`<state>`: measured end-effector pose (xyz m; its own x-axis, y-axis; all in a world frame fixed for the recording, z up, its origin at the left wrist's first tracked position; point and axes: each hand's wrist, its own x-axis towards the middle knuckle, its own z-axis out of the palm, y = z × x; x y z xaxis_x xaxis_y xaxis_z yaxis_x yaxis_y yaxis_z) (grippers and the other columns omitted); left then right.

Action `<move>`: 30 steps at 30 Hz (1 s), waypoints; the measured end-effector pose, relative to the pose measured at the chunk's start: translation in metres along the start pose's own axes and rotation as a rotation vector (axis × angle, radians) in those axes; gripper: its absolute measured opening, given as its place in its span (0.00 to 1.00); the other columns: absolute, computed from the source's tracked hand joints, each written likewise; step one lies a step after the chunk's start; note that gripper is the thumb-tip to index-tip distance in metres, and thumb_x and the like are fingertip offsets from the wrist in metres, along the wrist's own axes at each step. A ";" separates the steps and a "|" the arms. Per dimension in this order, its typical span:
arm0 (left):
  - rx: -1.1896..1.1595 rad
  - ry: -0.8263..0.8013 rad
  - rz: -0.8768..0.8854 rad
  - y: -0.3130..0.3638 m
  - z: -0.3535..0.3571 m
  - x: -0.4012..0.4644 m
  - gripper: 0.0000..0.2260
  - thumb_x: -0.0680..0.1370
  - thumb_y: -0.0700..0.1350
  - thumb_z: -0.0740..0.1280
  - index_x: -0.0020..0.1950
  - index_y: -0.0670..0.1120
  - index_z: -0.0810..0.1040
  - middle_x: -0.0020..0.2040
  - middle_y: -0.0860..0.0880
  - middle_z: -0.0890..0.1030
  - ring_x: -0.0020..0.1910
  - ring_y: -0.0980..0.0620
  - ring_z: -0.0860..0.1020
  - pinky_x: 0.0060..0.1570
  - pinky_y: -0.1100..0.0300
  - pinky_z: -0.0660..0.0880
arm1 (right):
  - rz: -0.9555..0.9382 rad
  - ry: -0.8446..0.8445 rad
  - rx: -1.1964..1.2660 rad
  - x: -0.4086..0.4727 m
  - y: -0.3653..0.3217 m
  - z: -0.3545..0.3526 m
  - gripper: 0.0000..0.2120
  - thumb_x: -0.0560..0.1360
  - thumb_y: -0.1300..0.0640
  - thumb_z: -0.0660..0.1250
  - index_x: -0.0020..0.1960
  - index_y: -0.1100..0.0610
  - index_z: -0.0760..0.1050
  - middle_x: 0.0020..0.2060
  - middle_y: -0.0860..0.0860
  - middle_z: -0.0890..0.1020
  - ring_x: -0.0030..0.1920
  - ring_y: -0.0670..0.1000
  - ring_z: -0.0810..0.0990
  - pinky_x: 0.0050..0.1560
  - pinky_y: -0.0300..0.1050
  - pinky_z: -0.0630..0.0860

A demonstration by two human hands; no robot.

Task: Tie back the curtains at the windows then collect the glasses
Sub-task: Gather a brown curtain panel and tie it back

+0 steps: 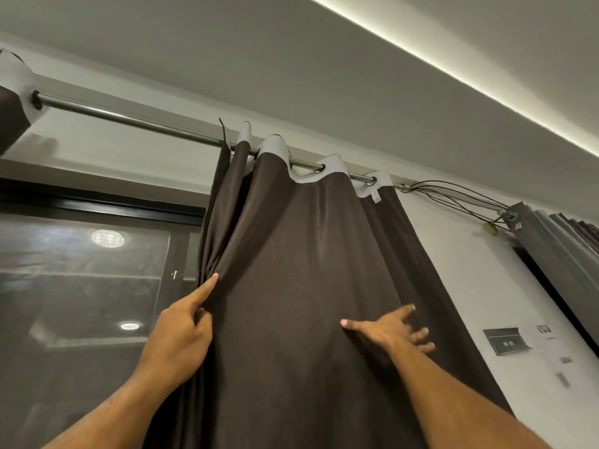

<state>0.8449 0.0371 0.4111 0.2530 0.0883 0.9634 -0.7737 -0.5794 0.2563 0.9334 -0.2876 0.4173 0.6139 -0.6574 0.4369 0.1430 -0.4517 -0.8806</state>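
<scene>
A dark brown curtain [311, 286] with a pale grey header hangs by its eyelets from a metal rod [129, 119], gathered toward the right part of the rod and falling past the bottom edge of the view, so its lower end is cut off. To its left the window [84, 286] shows dark glass with reflected ceiling lights; what lies beyond the glass cannot be made out. A second brown curtain [11, 102] is only partly in view at the far left edge, and a grey curtain [557, 254] at the far right is likewise cut off by the frame. Thin cables [453, 196] run from the rod's right end toward it. On the white wall, a small dark panel [505, 341] is too blurred to read. The left hand [181, 338] grips the curtain's left edge, its index finger stretched up along the folds while the other fingers curl round the cloth, partly hidden behind it. The right hand [393, 328] lies flat on the curtain's front, fingers spread apart and pressing the fabric. No glasses can be picked out in this view.
</scene>
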 end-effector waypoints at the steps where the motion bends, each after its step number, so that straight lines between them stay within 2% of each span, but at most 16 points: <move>1: 0.002 -0.004 0.000 -0.001 0.002 0.000 0.27 0.82 0.34 0.58 0.76 0.58 0.67 0.28 0.54 0.78 0.16 0.59 0.66 0.19 0.70 0.63 | 0.012 -0.097 0.048 0.006 0.008 0.000 0.74 0.59 0.31 0.80 0.82 0.60 0.35 0.80 0.65 0.59 0.81 0.66 0.51 0.78 0.67 0.42; 2: 0.006 -0.003 0.003 -0.001 0.005 -0.001 0.27 0.82 0.34 0.58 0.76 0.58 0.68 0.28 0.54 0.78 0.16 0.60 0.66 0.19 0.71 0.63 | -0.012 -0.159 0.106 0.010 0.014 0.006 0.68 0.60 0.37 0.83 0.82 0.62 0.43 0.76 0.64 0.67 0.78 0.66 0.61 0.79 0.65 0.50; 4: 0.003 -0.007 -0.003 0.001 0.011 -0.004 0.27 0.82 0.34 0.58 0.77 0.58 0.68 0.30 0.52 0.80 0.17 0.60 0.68 0.20 0.72 0.63 | -0.135 -0.148 0.127 0.009 0.018 0.020 0.41 0.67 0.52 0.81 0.73 0.65 0.66 0.66 0.61 0.79 0.67 0.62 0.77 0.72 0.56 0.70; 5: -0.001 -0.015 -0.007 0.000 0.015 -0.004 0.28 0.82 0.34 0.58 0.77 0.58 0.67 0.36 0.49 0.84 0.18 0.60 0.69 0.21 0.71 0.65 | -0.225 -0.115 0.102 0.006 0.017 0.030 0.28 0.71 0.58 0.75 0.68 0.64 0.73 0.63 0.60 0.81 0.63 0.61 0.80 0.66 0.52 0.75; 7: 0.005 -0.035 -0.009 0.002 0.019 -0.005 0.28 0.82 0.34 0.58 0.78 0.58 0.66 0.56 0.41 0.85 0.29 0.61 0.77 0.30 0.68 0.74 | -0.413 -0.067 0.109 -0.016 0.006 0.047 0.20 0.73 0.63 0.65 0.65 0.60 0.77 0.59 0.58 0.84 0.61 0.61 0.81 0.62 0.50 0.78; 9: 0.019 -0.058 0.010 0.002 0.024 -0.005 0.28 0.83 0.35 0.57 0.78 0.59 0.65 0.65 0.46 0.81 0.39 0.56 0.79 0.41 0.67 0.77 | -0.574 -0.084 0.146 -0.051 -0.013 0.060 0.19 0.71 0.62 0.61 0.60 0.56 0.78 0.56 0.56 0.85 0.58 0.61 0.82 0.58 0.49 0.79; 12: -0.016 -0.042 0.009 0.004 0.030 -0.006 0.24 0.84 0.40 0.60 0.78 0.58 0.66 0.68 0.48 0.79 0.50 0.52 0.81 0.46 0.75 0.71 | -0.783 -0.163 0.139 -0.105 -0.046 0.079 0.17 0.69 0.58 0.59 0.56 0.55 0.77 0.54 0.55 0.86 0.57 0.61 0.83 0.56 0.51 0.80; 15: -0.077 -0.009 -0.033 0.007 0.031 -0.004 0.27 0.81 0.57 0.66 0.79 0.55 0.66 0.72 0.49 0.76 0.69 0.49 0.75 0.67 0.57 0.70 | -0.996 -0.319 0.096 -0.148 -0.075 0.089 0.12 0.73 0.57 0.63 0.55 0.54 0.79 0.51 0.56 0.85 0.52 0.61 0.83 0.53 0.57 0.82; 18: -0.072 0.068 -0.056 0.002 0.020 0.006 0.30 0.77 0.56 0.70 0.78 0.54 0.67 0.70 0.48 0.78 0.67 0.48 0.77 0.68 0.45 0.73 | -1.066 -0.516 0.088 -0.161 -0.084 0.080 0.16 0.71 0.62 0.63 0.57 0.60 0.79 0.52 0.59 0.85 0.53 0.61 0.83 0.56 0.59 0.81; 20: 0.000 0.065 -0.064 -0.002 0.013 0.009 0.28 0.76 0.49 0.68 0.77 0.55 0.68 0.66 0.47 0.81 0.62 0.46 0.80 0.64 0.42 0.76 | -1.108 -0.599 0.187 -0.158 -0.074 0.067 0.19 0.70 0.57 0.64 0.60 0.56 0.81 0.51 0.56 0.86 0.53 0.54 0.84 0.59 0.58 0.80; 21: 0.028 0.054 -0.063 -0.003 0.011 0.009 0.29 0.76 0.47 0.67 0.77 0.56 0.68 0.65 0.47 0.81 0.60 0.45 0.81 0.62 0.42 0.77 | -1.115 -0.547 0.227 -0.155 -0.067 0.061 0.20 0.71 0.52 0.66 0.62 0.52 0.81 0.52 0.52 0.86 0.54 0.50 0.83 0.62 0.56 0.79; 23: 0.058 0.031 -0.055 -0.002 0.009 0.007 0.30 0.75 0.47 0.67 0.77 0.57 0.67 0.65 0.48 0.81 0.59 0.45 0.81 0.61 0.43 0.78 | -1.043 -0.123 0.313 -0.137 -0.057 0.053 0.26 0.72 0.39 0.69 0.67 0.47 0.78 0.60 0.47 0.81 0.64 0.47 0.77 0.69 0.54 0.74; 25: 0.072 0.014 -0.049 0.000 0.010 0.004 0.31 0.77 0.46 0.67 0.78 0.59 0.63 0.68 0.48 0.79 0.63 0.46 0.79 0.64 0.43 0.76 | -0.788 0.253 0.333 -0.114 -0.049 0.039 0.40 0.70 0.33 0.71 0.76 0.48 0.65 0.73 0.49 0.70 0.75 0.52 0.67 0.76 0.58 0.67; 26: 0.061 0.009 -0.049 0.000 0.011 0.002 0.32 0.78 0.45 0.67 0.80 0.59 0.60 0.71 0.48 0.77 0.66 0.46 0.77 0.67 0.44 0.75 | -0.627 0.207 0.348 -0.102 -0.047 0.032 0.49 0.69 0.33 0.73 0.81 0.50 0.56 0.78 0.51 0.63 0.78 0.55 0.62 0.78 0.60 0.63; 28: 0.035 0.002 -0.080 0.002 0.014 -0.005 0.36 0.80 0.45 0.67 0.82 0.58 0.52 0.75 0.47 0.72 0.71 0.44 0.74 0.71 0.45 0.70 | -0.421 -0.124 0.464 -0.084 -0.040 0.024 0.55 0.70 0.40 0.78 0.83 0.55 0.47 0.81 0.53 0.59 0.79 0.57 0.61 0.78 0.53 0.62; 30: -0.028 0.006 -0.118 -0.003 0.018 -0.009 0.40 0.79 0.51 0.70 0.82 0.59 0.47 0.75 0.46 0.71 0.74 0.44 0.71 0.72 0.43 0.68 | -0.406 -0.403 0.544 -0.084 -0.034 0.025 0.41 0.76 0.56 0.75 0.82 0.59 0.57 0.76 0.55 0.69 0.75 0.56 0.70 0.68 0.42 0.68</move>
<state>0.8549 0.0236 0.4001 0.3400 0.1598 0.9268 -0.7549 -0.5414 0.3702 0.8961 -0.2017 0.4064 0.6514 -0.1880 0.7350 0.7121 -0.1829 -0.6779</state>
